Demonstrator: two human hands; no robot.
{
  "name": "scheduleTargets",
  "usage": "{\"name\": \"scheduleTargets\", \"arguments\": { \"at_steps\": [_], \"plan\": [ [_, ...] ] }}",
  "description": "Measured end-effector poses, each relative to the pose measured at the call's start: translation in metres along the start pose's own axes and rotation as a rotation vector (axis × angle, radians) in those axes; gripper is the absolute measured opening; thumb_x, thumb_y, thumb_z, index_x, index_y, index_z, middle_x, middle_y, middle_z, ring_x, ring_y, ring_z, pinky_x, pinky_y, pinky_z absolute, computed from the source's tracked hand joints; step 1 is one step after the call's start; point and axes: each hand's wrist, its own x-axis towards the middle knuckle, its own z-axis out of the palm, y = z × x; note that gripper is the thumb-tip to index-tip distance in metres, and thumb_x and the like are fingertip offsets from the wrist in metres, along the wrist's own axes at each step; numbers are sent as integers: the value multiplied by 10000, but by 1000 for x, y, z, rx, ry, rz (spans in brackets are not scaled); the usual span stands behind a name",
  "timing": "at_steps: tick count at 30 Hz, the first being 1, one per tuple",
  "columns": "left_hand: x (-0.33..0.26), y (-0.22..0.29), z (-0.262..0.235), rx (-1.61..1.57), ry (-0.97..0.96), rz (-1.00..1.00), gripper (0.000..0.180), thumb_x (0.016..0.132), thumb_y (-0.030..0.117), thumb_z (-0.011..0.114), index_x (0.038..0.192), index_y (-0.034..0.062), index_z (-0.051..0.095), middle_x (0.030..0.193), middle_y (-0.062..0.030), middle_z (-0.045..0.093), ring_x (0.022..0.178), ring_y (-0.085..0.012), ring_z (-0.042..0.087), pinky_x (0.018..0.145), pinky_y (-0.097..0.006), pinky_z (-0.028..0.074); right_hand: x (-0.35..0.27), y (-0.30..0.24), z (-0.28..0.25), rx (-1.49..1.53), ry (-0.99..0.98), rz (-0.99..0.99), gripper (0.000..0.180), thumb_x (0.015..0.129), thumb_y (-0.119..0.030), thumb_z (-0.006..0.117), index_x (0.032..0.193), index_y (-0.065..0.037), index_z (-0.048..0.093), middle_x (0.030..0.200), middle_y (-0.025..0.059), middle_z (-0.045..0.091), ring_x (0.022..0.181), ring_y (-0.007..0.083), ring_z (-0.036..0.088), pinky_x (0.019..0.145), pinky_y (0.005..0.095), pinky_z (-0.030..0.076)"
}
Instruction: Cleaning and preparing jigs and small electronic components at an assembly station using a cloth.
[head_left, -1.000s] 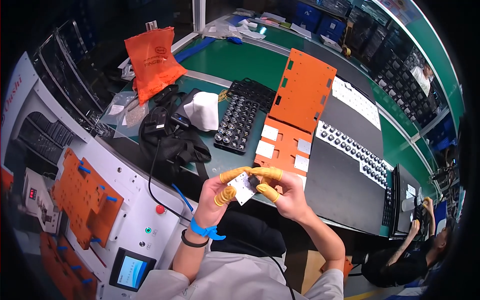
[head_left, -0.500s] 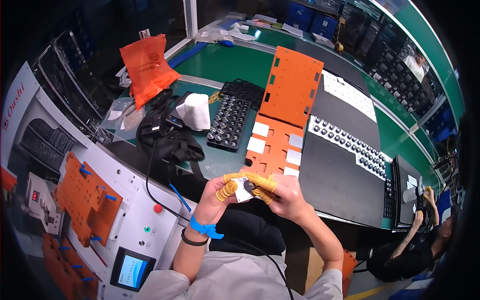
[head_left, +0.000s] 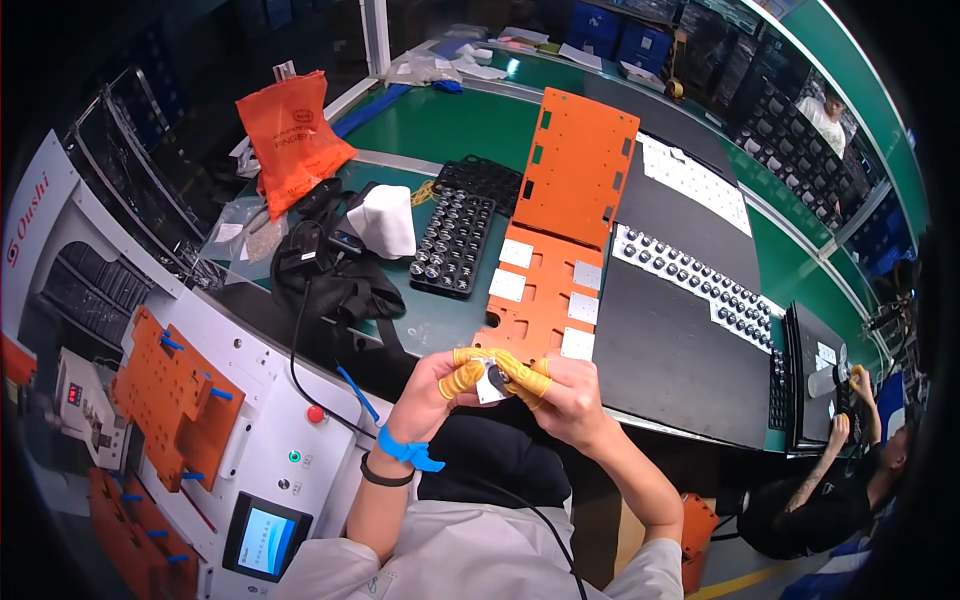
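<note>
- White, thin, square plate [head_left: 486, 391] with a round black part [head_left: 497, 375] against its face: one of each, held up between the two hands, in front of the lap and near the close edge of the green desk [head_left: 435, 325].
- Left hand [head_left: 430, 385], in yellow rubber finger cots: thumb and forefinger clamped on the plate. A firm pinch near its edge should keep it steady.
- Right hand [head_left: 568, 388], also in yellow cots: thumb and forefinger together on the black part. Light, even pressure, square to the plate, seems best; its exact seating is hidden.
- One crumpled orange plastic bag [head_left: 295, 145].
- One white, soft-looking block [head_left: 383, 222] beside a tangle of black straps [head_left: 350, 292].
- One black rectangular tray [head_left: 442, 289] of round, shiny pieces in about four columns; too small to count surely.
- One flat orange board [head_left: 545, 275] with five white square plates [head_left: 507, 286] in view: two on its left, three on its right; the hands may hide more.
- One larger orange slotted board [head_left: 575, 165] at its far edge.
- One white strip [head_left: 627, 238] carrying rows of small black knobs, too fine to count.
- One co-worker [head_left: 810, 520] in black, with two hands visible.
</note>
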Motion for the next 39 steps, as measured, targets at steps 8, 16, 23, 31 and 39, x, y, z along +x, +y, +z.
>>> {"name": "scheduleTargets", "arguments": {
  "at_steps": [8, 16, 23, 31, 39],
  "plan": [
    [4, 0, 0, 133, 14, -30, 459, 972, 310, 696, 1231, -64, 639, 1115, -90, 707, 973, -157, 710, 860, -302, 600, -15, 3, -7, -34, -74, 72, 385, 668, 13, 790, 1047, -46, 756, 622, 39, 474, 524, 214, 500, 472, 366, 391],
    [7, -3, -3, -33, -50, -184, 619, 931, 359, 731, 1331, -85, 571, 1173, -74, 692, 1037, -108, 675, 881, -212, 547, -22, 4, -9, -129, -49, -13, 442, 602, 29, 761, 1034, -61, 761, 628, 27, 469, 510, 207, 503, 458, 370, 408],
    [10, -9, -6, -15, -51, -159, 595, 928, 371, 734, 1303, -70, 594, 1165, -76, 694, 1037, -115, 674, 915, -249, 539, -20, 4, -11, -136, -52, 6, 408, 623, -12, 778, 1026, -71, 758, 623, 18, 465, 498, 197, 488, 443, 353, 389],
    [16, -11, 8, 46, -13, -61, 424, 975, 257, 701, 1266, -45, 641, 1151, -71, 694, 1039, -151, 686, 925, -290, 561, -27, 9, -12, -209, -43, 53, 347, 711, -52, 805, 1055, -79, 766, 612, 18, 476, 498, 204, 499, 450, 366, 403],
    [26, -26, 31, 5, 199, 63, 386, 978, 162, 691, 1291, -52, 619, 1210, -67, 672, 1071, -144, 670, 943, -298, 566, -17, 3, -8, -148, 21, 228, 387, 700, -118, 849, 1052, -6, 734, 764, 69, 528, 638, 251, 561, 540, 379, 460]
  ]
}}
